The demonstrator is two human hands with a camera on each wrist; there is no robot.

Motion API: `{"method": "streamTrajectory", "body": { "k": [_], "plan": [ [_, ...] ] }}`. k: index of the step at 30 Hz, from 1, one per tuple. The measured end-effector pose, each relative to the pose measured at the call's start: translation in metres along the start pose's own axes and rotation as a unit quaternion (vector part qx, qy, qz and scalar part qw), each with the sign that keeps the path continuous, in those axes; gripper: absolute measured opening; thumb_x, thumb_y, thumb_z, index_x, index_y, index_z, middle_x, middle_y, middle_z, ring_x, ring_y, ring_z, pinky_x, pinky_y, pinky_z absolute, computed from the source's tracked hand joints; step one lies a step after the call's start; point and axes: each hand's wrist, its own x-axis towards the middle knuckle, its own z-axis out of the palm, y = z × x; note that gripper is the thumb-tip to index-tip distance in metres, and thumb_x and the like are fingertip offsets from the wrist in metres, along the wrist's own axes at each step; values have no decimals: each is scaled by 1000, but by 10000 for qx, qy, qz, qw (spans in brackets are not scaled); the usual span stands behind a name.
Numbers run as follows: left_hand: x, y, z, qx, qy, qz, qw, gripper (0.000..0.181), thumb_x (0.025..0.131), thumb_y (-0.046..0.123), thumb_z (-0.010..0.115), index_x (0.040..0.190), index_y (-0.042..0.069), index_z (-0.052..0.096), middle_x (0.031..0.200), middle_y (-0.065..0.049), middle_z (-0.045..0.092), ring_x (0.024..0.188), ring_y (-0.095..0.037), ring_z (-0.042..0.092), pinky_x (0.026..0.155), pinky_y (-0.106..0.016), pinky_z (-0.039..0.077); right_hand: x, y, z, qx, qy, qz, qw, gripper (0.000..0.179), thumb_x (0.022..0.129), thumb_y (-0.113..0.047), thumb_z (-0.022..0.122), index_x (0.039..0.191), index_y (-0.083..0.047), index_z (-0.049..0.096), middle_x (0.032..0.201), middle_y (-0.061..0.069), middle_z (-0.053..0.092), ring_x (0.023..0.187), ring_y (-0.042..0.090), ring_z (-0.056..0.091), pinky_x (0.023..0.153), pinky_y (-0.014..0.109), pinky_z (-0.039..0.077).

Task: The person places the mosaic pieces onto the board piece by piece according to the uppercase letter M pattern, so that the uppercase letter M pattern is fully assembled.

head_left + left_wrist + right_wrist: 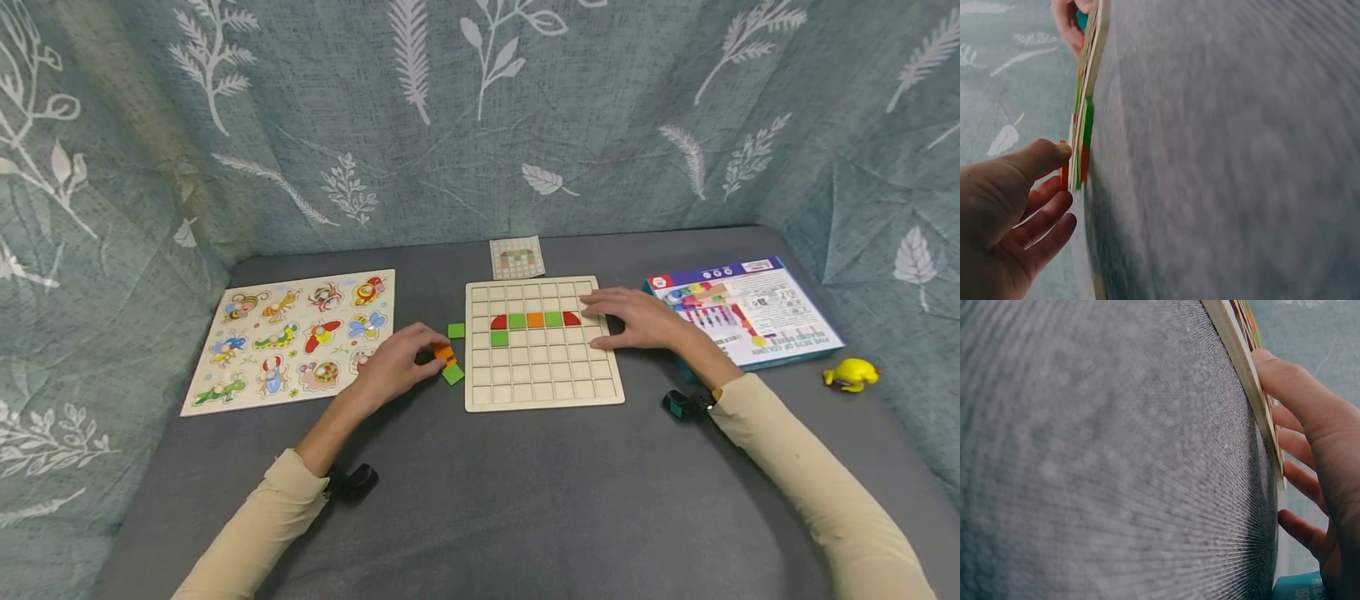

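Note:
My left hand (407,358) pinches an orange square tile (1064,170) between thumb and fingers, left of the wooden grid board (543,392). Just below it, a green tile (453,375) lies on the cloth, with orange beside it partly hidden by my fingers. Another green tile (456,331) lies higher up, near the board's left edge. On the board, one row runs red rounded piece (499,322), green, orange (535,320), green, red rounded piece (572,318). A single green tile (499,338) sits beneath its left end. My right hand (637,319) rests at the board's right edge, fingers extended.
A small pattern card (517,258) lies behind the board. To the left is an insect puzzle board (255,354); at right a boxed toy set (750,317) and a yellow toy (852,375). A leaf-patterned curtain (450,167) hangs behind the grey cloth.

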Motion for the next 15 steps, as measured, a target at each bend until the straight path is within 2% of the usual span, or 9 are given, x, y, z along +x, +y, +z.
{"method": "streamTrajectory", "body": {
  "k": [15],
  "plan": [
    [21, 22, 17, 31, -305, 638, 9975, 28, 90, 20, 69, 116, 9, 68, 111, -5, 65, 91, -17, 58, 79, -34, 51, 0, 0, 1, 41, 46, -60, 10000, 56, 84, -44, 71, 131, -14, 62, 148, 11, 47, 140, 34, 38, 111, 62, 30]
  ]
}}
